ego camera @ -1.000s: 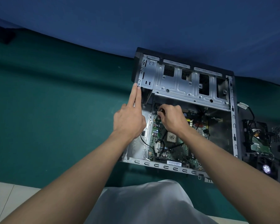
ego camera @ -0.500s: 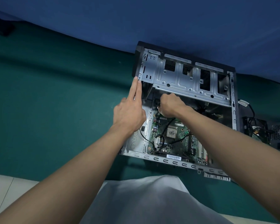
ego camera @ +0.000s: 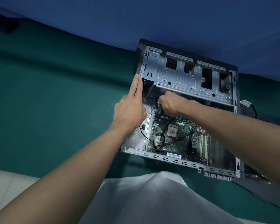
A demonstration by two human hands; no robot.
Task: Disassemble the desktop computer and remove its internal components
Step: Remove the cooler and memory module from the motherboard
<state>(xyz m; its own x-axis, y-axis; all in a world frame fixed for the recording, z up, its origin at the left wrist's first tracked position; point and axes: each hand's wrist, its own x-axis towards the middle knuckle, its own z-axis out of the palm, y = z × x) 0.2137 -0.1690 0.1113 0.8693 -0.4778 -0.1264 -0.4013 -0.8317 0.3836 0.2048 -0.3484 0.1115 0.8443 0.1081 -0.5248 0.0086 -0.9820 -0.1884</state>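
Note:
An open desktop computer case (ego camera: 191,78) lies on its side on the green table (ego camera: 55,102). Its silver drive cage spans the far part, and the green motherboard (ego camera: 176,135) with a bare processor chip (ego camera: 172,132) lies below it. My left hand (ego camera: 131,109) rests on the case's left rim with two fingers stretched straight along the edge. My right hand (ego camera: 170,102) reaches under the drive cage, its fingers curled round a grey cable (ego camera: 158,110) at the board's top left corner. Black cables (ego camera: 162,139) loop across the board.
A blue cloth wall (ego camera: 168,21) rises right behind the case. Removed parts with wires (ego camera: 249,107) lie to the right, mostly hidden by my right arm. A dark flat panel (ego camera: 255,189) lies at the lower right. My white garment (ego camera: 152,199) fills the foreground.
My right hand has moved from the board's middle up under the drive cage and now grips the grey cable. My left hand has stayed on the case rim.

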